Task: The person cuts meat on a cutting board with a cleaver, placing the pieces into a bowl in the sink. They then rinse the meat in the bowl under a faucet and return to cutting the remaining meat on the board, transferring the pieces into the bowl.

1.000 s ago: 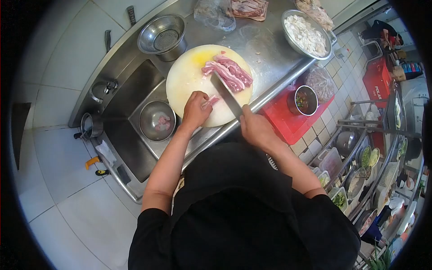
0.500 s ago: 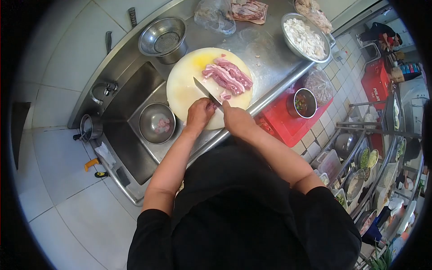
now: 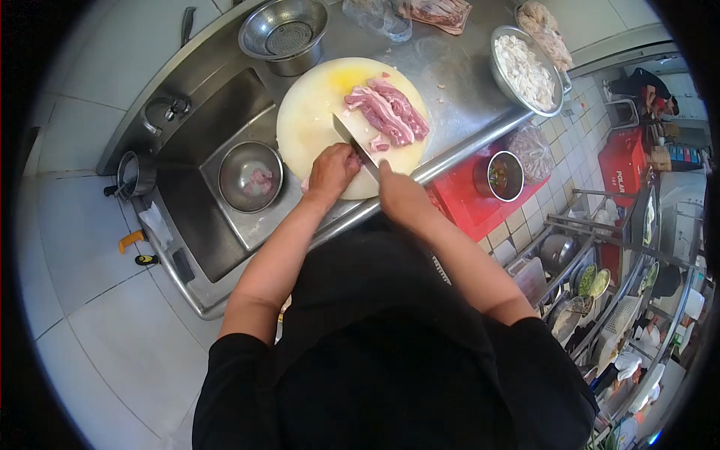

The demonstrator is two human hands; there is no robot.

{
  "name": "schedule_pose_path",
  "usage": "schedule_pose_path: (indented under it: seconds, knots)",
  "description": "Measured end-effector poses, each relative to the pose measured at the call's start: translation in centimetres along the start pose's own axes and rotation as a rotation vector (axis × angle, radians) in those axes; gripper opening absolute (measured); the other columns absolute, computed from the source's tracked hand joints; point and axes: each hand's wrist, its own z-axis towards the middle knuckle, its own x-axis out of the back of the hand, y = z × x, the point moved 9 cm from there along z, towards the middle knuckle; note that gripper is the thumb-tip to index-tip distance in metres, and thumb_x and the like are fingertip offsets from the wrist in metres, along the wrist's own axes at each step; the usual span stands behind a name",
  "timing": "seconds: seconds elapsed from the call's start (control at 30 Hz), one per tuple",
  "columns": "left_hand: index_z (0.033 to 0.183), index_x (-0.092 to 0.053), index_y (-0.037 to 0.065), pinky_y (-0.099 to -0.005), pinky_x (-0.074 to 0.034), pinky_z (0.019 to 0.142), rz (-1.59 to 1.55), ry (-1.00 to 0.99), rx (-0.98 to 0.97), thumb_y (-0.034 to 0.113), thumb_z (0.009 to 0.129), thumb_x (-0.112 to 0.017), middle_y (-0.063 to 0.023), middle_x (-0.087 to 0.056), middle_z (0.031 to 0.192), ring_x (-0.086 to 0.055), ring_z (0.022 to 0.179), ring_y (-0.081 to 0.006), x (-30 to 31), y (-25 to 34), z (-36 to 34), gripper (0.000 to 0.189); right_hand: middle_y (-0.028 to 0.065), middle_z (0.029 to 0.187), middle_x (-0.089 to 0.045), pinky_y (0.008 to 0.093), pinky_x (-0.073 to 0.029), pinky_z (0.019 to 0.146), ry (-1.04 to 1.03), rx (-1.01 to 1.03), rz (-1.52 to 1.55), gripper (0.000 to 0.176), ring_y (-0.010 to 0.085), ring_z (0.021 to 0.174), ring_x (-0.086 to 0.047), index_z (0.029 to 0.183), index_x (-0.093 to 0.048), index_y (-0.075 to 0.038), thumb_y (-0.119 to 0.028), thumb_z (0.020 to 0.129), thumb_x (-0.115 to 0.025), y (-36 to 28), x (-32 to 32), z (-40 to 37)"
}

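My right hand [image 3: 405, 196] is closed round the handle of a kitchen knife [image 3: 346, 132], whose blade points up and left over the round white cutting board [image 3: 307, 105]. Close to the blade, the curled fingers of my left hand [image 3: 331, 175] press on a piece of meat, mostly hidden under them. Strips of raw pork [image 3: 384, 114] lie on the board's right half, with a small cut piece [image 3: 379, 142] below them. In the sink's corner area, a metal bowl [image 3: 238, 184] holds a few bits of meat.
A steel colander [image 3: 270, 46] stands behind the board. Farther right are a slab of meat [image 3: 442, 13], a plastic bag [image 3: 386, 19] and a bowl of white pieces [image 3: 525, 71]. A red crate [image 3: 469, 214] carries a metal pot [image 3: 480, 176]. The sink [image 3: 199, 217] lies left; another person [image 3: 649, 90] is far right.
The camera view has shifted, so the counter sits higher in the picture. Both hands stay at the board's near edge, and the knife blade now shows more of its broad side.
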Motion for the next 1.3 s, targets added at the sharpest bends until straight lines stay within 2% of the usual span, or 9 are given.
schedule_pose_path:
  seconds: [0.1,0.33,0.47,0.53,0.67,0.73,1.13,1.2,1.3]
  knots:
    - [0.095,-0.070,0.002,-0.0434,-0.053,0.079,0.061,-0.012,-0.024,0.014,0.081,-0.077,-0.0152,-0.069,0.091,-0.067,0.087,-0.0356,-0.4,0.0,-0.1,0.019,0.0317,0.091,-0.069,0.0558,-0.052,0.080,0.097,0.067,0.044,0.026,0.0472,0.090,-0.068,0.117,-0.047,0.005,-0.003,0.092,-0.042,-0.3,-0.3,3.1]
    - [0.089,-0.067,0.004,-0.0459,-0.053,0.084,0.103,0.029,0.065,0.010,0.083,-0.068,-0.0146,-0.066,0.093,-0.064,0.093,-0.0347,0.4,-0.4,-0.2,0.010,0.0326,0.090,-0.067,0.0572,-0.052,0.079,-0.027,-0.005,-0.004,0.026,0.0484,0.087,-0.067,0.118,-0.046,0.005,-0.008,0.096,-0.042,4.0,-0.8,-4.5]
    - [0.091,-0.067,0.003,-0.0452,-0.053,0.086,0.095,0.072,0.060,0.013,0.086,-0.066,-0.0152,-0.067,0.094,-0.065,0.096,-0.0351,1.4,-1.1,0.1,0.011,0.0327,0.086,-0.066,0.0604,-0.050,0.074,0.098,0.034,0.065,0.021,0.0500,0.080,-0.066,0.112,-0.045,0.004,-0.012,0.099,-0.045,5.2,-0.2,-5.1]
    - [0.100,-0.067,0.004,-0.0436,-0.052,0.089,-0.129,-0.105,0.038,0.015,0.087,-0.066,-0.0169,-0.067,0.095,-0.065,0.099,-0.0362,0.7,-0.8,-0.1,0.017,0.0324,0.083,-0.066,0.0610,-0.050,0.072,0.126,0.020,0.095,0.020,0.0501,0.077,-0.066,0.110,-0.045,0.004,-0.013,0.100,-0.046,4.9,0.5,-4.3]
    - [0.109,-0.065,0.004,-0.0422,-0.052,0.092,-0.192,-0.136,0.176,0.015,0.087,-0.066,-0.0183,-0.067,0.099,-0.065,0.103,-0.0368,2.5,-0.6,-0.9,0.025,0.0310,0.076,-0.065,0.0591,-0.051,0.070,0.168,0.001,0.083,0.019,0.0490,0.075,-0.066,0.108,-0.045,0.004,-0.012,0.099,-0.045,3.2,2.3,-4.1]
    - [0.115,-0.062,0.004,-0.0427,-0.051,0.092,0.027,-0.094,-0.004,0.014,0.085,-0.068,-0.0185,-0.066,0.102,-0.064,0.103,-0.0366,3.7,0.6,-0.9,0.033,0.0306,0.074,-0.064,0.0582,-0.051,0.070,0.164,0.022,0.075,0.018,0.0484,0.075,-0.066,0.107,-0.045,0.004,-0.012,0.099,-0.044,2.5,2.1,-4.2]
    - [0.100,-0.069,0.002,-0.0436,-0.053,0.087,0.076,-0.100,-0.075,0.013,0.086,-0.068,-0.0161,-0.070,0.102,-0.066,0.096,-0.0350,1.5,-0.1,-1.2,0.018,0.0297,0.079,-0.067,0.0562,-0.052,0.069,0.146,0.158,0.017,0.019,0.0466,0.076,-0.067,0.110,-0.045,0.004,-0.007,0.094,-0.046,-1.8,-0.4,1.7]
    - [0.100,-0.069,0.002,-0.0435,-0.053,0.086,0.073,-0.063,-0.077,0.012,0.086,-0.067,-0.0162,-0.070,0.101,-0.066,0.096,-0.0352,1.5,-0.3,-1.2,0.018,0.0313,0.088,-0.068,0.0561,-0.052,0.079,0.098,0.122,0.052,0.026,0.0462,0.088,-0.068,0.117,-0.046,0.005,-0.005,0.093,-0.042,-2.0,-0.5,2.8]
    - [0.100,-0.069,0.003,-0.0436,-0.054,0.086,0.082,-0.020,-0.060,0.012,0.085,-0.067,-0.0160,-0.069,0.100,-0.066,0.095,-0.0354,1.6,-0.4,-1.5,0.018,0.0327,0.081,-0.067,0.0580,-0.052,0.072,0.143,0.176,0.056,0.023,0.0494,0.079,-0.067,0.114,-0.046,0.005,-0.008,0.095,-0.044,-1.0,-1.2,1.7]
